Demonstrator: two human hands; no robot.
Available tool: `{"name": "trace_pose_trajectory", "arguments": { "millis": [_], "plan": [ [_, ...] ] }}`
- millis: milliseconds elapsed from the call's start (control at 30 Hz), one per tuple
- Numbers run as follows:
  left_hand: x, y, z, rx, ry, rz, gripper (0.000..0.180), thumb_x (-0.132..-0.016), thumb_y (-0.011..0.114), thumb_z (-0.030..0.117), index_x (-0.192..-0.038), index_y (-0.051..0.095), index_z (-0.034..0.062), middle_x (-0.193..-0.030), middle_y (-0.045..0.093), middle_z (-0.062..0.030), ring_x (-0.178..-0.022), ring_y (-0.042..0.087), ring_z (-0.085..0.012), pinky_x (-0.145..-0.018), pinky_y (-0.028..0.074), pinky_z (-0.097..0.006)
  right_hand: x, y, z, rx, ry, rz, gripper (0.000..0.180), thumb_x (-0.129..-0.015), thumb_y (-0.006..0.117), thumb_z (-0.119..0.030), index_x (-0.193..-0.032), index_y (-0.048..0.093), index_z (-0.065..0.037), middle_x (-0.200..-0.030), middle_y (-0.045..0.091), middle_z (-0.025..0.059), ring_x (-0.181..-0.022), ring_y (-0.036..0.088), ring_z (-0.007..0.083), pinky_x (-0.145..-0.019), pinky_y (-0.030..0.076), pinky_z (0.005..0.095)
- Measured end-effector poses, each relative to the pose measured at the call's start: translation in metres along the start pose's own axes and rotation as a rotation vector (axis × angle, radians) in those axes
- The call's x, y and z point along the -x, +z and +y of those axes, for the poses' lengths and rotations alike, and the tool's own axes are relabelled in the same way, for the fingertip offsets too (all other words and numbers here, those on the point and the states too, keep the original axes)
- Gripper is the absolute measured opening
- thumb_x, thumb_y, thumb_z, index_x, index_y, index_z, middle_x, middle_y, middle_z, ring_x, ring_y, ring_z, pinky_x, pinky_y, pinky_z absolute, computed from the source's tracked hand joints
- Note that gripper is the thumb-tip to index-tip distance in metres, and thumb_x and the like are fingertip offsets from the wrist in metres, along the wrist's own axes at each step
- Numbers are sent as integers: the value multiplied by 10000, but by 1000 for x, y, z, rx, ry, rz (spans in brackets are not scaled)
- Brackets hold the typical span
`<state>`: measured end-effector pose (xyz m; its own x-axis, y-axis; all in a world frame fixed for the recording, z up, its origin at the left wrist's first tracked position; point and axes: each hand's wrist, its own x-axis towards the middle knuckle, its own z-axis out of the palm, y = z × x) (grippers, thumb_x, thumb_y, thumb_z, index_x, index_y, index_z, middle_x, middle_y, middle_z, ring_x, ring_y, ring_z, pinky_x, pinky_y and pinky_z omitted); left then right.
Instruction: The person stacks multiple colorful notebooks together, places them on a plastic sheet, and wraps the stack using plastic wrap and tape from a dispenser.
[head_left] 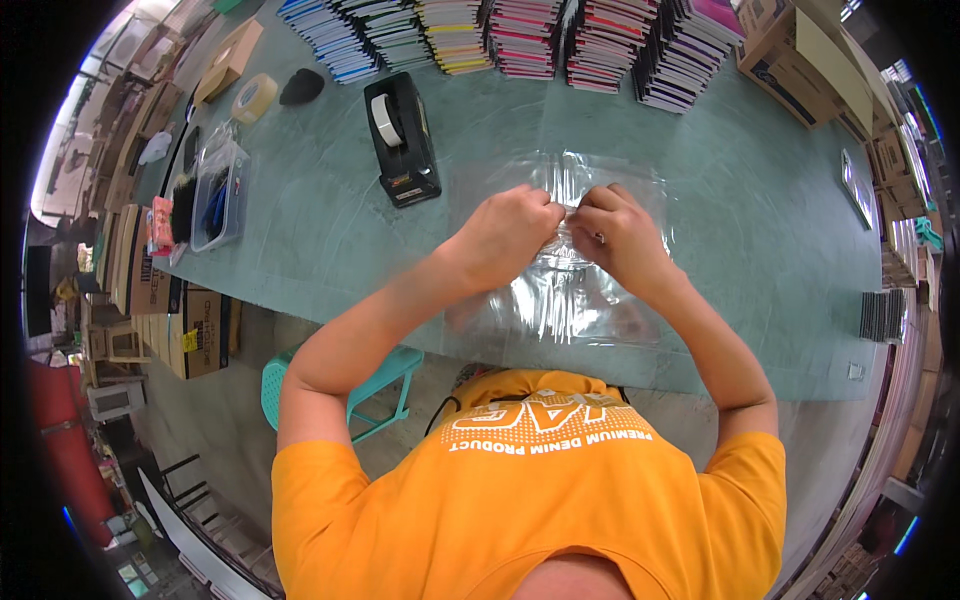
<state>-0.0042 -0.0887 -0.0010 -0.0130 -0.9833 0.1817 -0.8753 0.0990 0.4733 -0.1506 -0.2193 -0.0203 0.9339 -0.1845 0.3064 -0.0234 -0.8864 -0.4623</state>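
Note:
Clear plastic bags (590,300), or sheets of film, lie flat and shiny on the green table in front of me. Both my hands are over their upper middle part. My left hand (512,228) is closed, its fingertips pinching the film. Close beside it my right hand (620,235) has its fingers curled in, also pinching the film. Only a small gap parts the two hands. Exactly how much film sits between the fingertips is hidden. Left of the bags stands a black tape dispenser (415,165) with a white roll of tape (386,120).
Several stacks of books (525,40) line the far edge. A tape roll (255,98), a dark rounded object (302,87) and a clear plastic bin (220,205) are at left. Cardboard boxes (790,70) stand far right; a dark stack (882,316) sits near the right edge. A turquoise stool (385,385) is below.

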Motion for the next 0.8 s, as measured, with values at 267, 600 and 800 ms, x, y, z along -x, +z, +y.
{"name": "trace_pose_trajectory", "arguments": {
  "millis": [267, 600, 800],
  "plan": [
    [24, 19, 18, -237, 36, 66, 68, -727, 559, 69, -761, 564, 10, -803, 540, -101, -820, 541, -267, -716, 468, -352, 14, 3, -36, 490, -114, -120, 230, -675, 605, -81, -900, 611, -30, -978, 530, 98, -933, 523, 249, -836, 451, 316],
    [56, 71, 13, -545, 84, 513, 309, -715, 557, 99, -1007, 634, 31, -1045, 558, -55, -1012, 475, -225, -797, 377, -386, 19, 16, -17, 59, -139, 7, 407, -829, 564, -124, -1215, 500, -12, -1278, 482, 125, -1231, 416, 268, -1027, 323, 430],
    [67, 68, -2, -482, 86, 665, 298, -765, 590, 117, -1056, 631, 68, -1142, 553, -44, -1043, 462, -242, -858, 356, -401, 19, 25, -9, 62, -200, -87, 427, -826, 562, -98, -1239, 481, -30, -1343, 431, 118, -1269, 378, 278, -1036, 309, 439]
  ]
}}
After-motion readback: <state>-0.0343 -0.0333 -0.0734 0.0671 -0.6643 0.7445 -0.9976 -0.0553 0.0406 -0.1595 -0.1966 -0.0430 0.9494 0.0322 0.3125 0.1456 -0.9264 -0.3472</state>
